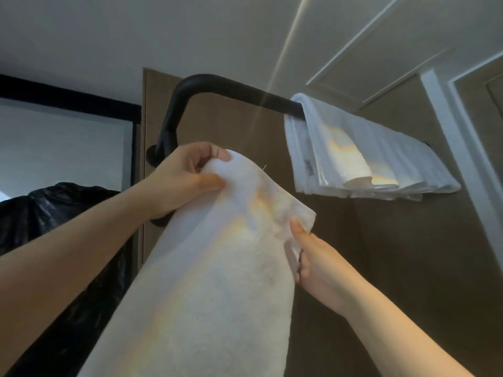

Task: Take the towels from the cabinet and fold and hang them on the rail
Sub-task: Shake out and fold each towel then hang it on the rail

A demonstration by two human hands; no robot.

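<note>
White terry towel is up in front of you, gripped by both hands, its body hanging down out of the bottom of view. Your left hand pinches the towel's upper left edge: the thumb is flat on the near face, the forefinger hooks over the top edge, and the other fingers curl in behind the cloth. Your right hand holds the towel's right corner, lower than the left. Its thumb presses up along the near face. The rest of its fingers are tucked behind the fabric and mostly hidden, so their spread can't be told.

The towel is not on the rail yet. Its top edge sits below and in front of the black curved metal rail, near the rail's left bend and mount. The rail is fixed to a brown wall panel. A stack of folded white towels is draped over the rail's right part, apart from the towel you hold. A black plastic bag shows at left behind your left forearm, below a black-framed pane. A white door frame runs down the far right.
</note>
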